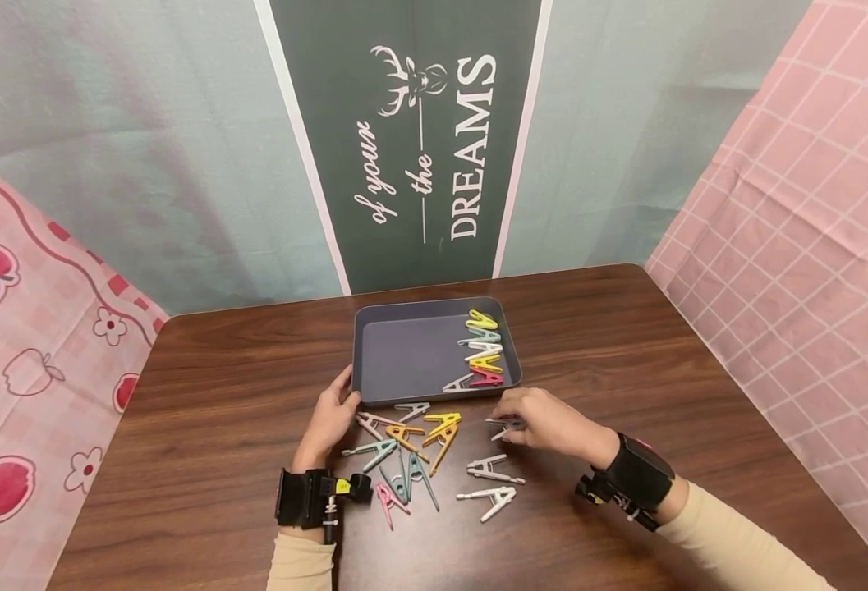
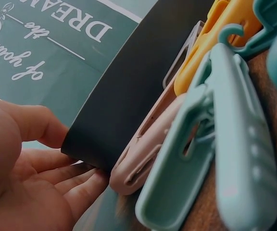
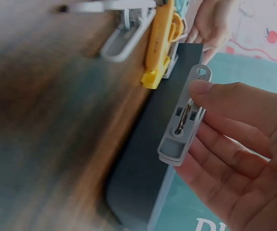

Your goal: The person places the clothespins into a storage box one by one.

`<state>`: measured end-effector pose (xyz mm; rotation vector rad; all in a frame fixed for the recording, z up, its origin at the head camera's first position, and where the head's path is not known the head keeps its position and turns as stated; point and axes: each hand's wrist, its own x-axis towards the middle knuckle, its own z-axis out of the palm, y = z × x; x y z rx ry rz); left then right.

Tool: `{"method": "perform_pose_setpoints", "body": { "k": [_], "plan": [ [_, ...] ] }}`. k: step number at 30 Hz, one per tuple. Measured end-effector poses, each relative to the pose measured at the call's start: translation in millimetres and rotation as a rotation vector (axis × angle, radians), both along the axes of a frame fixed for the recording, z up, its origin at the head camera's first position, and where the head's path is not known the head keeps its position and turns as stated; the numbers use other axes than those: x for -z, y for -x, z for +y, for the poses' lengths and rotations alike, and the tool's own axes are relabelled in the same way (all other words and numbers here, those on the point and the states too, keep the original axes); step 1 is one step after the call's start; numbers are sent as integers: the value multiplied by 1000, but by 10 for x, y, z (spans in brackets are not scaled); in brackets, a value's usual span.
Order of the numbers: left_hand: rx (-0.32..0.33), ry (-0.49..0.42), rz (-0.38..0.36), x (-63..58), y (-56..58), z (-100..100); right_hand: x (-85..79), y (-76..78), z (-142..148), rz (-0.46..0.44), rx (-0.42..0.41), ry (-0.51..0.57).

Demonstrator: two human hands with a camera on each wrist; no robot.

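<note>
My left hand (image 1: 330, 417) holds the front left corner of a dark grey tray (image 1: 404, 353), thumb and fingers on either side of the corner. With my right hand (image 1: 552, 423) I pinch a grey clothespin (image 3: 182, 118) between thumb and fingers, just in front of the tray's front right corner. Inside the tray, along its right side, several clothespins lie in a column, among them a yellow-green clothespin (image 1: 482, 320) and a red clothespin (image 1: 487, 377). Near my right hand lie another grey clothespin (image 1: 494, 469) and a white clothespin (image 1: 494, 499).
In front of the tray several loose clothespins lie in a cluster, including an orange clothespin (image 1: 404, 431), a mint clothespin (image 1: 378, 450) and a pink clothespin (image 1: 389, 502). They rest on a brown wooden table (image 1: 241, 394) with printed curtains (image 1: 589, 164) behind and at both sides.
</note>
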<state>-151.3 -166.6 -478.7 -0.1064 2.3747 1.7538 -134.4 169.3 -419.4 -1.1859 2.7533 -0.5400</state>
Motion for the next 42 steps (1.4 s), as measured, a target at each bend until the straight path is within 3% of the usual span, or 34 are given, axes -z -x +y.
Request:
{"method": "perform_pose_setpoints", "body": {
  "k": [10,20,29,42],
  "plan": [
    [-1,-9,-1,17,8,-5,-221,220,-171,59,-17,2],
    [7,-2,8,26,2,-2,-249,459,-272,85,-15,47],
    [42,10,31,-24,-43,-30,-92,682,-466,112,-5,1],
    [56,12,5,-49,-48,-49,125,930,-660,64,12,-103]
  ]
}}
